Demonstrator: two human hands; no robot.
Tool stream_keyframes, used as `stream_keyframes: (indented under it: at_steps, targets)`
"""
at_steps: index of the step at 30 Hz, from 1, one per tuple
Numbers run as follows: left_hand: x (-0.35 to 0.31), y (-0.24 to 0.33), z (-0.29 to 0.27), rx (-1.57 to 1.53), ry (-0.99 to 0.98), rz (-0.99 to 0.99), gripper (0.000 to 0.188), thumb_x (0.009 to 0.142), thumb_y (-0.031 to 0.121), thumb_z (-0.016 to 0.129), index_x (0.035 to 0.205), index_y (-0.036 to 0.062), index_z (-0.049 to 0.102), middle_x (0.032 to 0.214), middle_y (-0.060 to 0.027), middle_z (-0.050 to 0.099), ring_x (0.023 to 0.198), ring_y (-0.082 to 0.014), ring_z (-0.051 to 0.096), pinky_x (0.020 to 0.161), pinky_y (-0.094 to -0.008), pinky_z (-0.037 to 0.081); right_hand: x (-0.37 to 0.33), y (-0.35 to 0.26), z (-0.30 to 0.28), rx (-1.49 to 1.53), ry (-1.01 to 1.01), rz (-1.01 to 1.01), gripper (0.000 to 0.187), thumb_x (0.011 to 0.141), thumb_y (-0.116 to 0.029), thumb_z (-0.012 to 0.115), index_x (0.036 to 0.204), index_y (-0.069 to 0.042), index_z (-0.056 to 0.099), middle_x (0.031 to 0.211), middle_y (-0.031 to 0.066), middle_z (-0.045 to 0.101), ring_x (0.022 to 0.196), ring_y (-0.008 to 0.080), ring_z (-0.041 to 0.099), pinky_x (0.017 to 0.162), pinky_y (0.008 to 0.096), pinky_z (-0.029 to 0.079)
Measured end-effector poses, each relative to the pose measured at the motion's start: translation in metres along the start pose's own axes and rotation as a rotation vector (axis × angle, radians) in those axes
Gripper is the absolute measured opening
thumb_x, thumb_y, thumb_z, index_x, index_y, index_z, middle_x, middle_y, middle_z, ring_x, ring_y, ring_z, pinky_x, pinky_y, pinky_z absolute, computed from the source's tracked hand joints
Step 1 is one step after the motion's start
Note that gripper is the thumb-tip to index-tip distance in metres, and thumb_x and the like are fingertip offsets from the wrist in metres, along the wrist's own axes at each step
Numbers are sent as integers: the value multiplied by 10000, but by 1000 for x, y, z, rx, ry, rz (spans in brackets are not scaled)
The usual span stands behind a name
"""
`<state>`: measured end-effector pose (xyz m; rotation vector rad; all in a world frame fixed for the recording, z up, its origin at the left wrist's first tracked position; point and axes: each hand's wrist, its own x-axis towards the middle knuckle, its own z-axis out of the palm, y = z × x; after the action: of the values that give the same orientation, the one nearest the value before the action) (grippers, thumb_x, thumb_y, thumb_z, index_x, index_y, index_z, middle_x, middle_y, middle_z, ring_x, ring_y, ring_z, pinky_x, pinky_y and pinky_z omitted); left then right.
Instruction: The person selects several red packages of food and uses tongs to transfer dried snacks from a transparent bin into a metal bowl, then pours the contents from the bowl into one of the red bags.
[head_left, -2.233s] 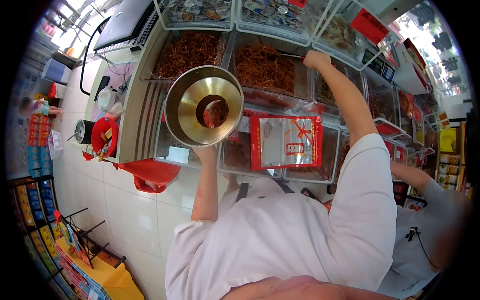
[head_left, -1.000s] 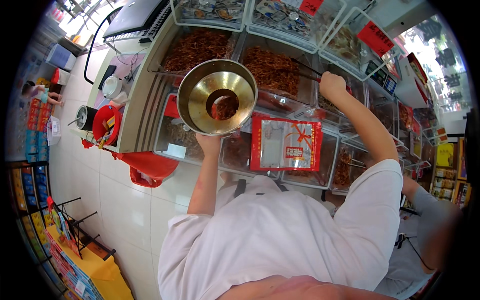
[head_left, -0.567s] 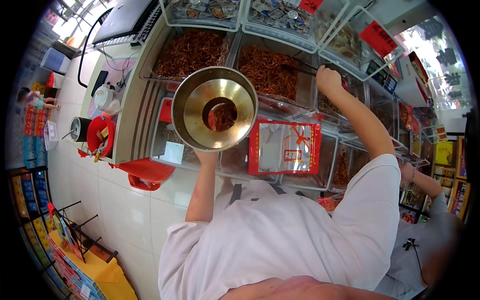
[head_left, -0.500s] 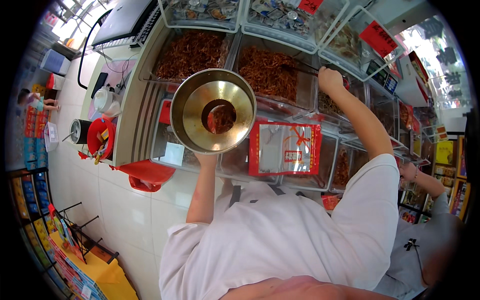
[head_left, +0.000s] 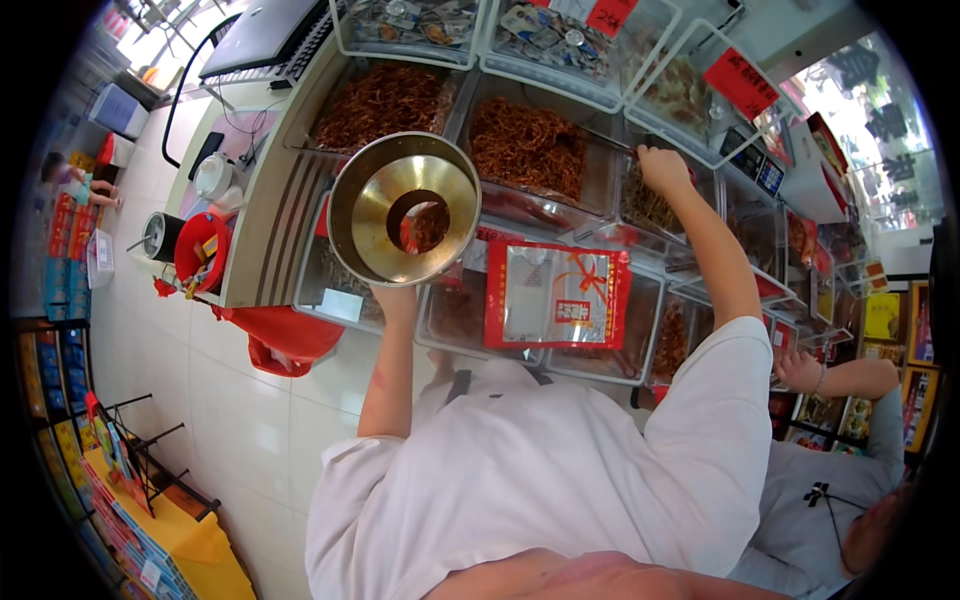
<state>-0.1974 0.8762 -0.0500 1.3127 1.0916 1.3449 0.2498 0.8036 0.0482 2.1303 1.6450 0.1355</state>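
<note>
A brass-coloured metal funnel with a wide rim is held up left of centre. My left hand is under it, fingers hidden by the funnel. Reddish-brown food shows through its central hole; what contains that food is hidden. My right hand is closed around the end of a thin dark-handled utensil, whose far end reaches toward a clear bin of reddish-brown shredded dried food; its tip cannot be made out. A red-edged clear packaging bag lies flat on the bin lids between my arms.
Another bin of shredded food is at the back left. Lidded bins of wrapped items rise behind. A counter with a red container and a laptop stands left. A co-worker's hand is close on my right.
The funnel appears slightly lower and further left, partly because the whole view has shifted. My right hand still grips the utensil at the shredded food bin. The co-worker's hand and arm have shifted.
</note>
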Motion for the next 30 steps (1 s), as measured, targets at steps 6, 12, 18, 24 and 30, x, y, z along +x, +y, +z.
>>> stream_keyframes:
  at_steps: [6,12,18,24,30]
  targets:
    - [-1,15,2,-38,-32,-36,297,697,42,621,962,-56,530,962,-91,567,853,-176,531,765,-278,410,-32,-4,-4,81,-20,113,262,819,-268,474,947,-39,466,818,167,584,717,331,583,619,421,460]
    - [-3,7,3,-200,-37,-114,216,711,9,596,915,-34,540,890,-63,574,768,-122,530,676,-236,421,-65,-3,-21,148,68,115,293,817,-285,476,990,-48,469,800,165,586,722,332,579,621,423,457]
    - [5,51,5,-213,109,-185,140,724,-6,576,861,-31,562,836,-36,585,745,-99,523,684,-229,416,-84,-9,-81,281,-19,151,299,792,-297,502,992,-75,508,807,187,589,764,350,563,656,432,445]
    - [34,59,1,-231,62,47,151,730,-14,587,878,-14,555,797,-19,581,693,-79,511,622,-213,408,-81,-1,-107,379,-25,103,314,776,-306,517,979,-67,543,841,187,588,804,349,552,690,424,426]
    - [54,39,7,-197,-93,-65,196,726,10,620,906,-9,547,806,-26,591,704,-86,543,625,-208,424,-83,18,-142,301,-6,69,334,755,-311,534,977,-63,558,856,189,588,817,344,550,705,412,425]
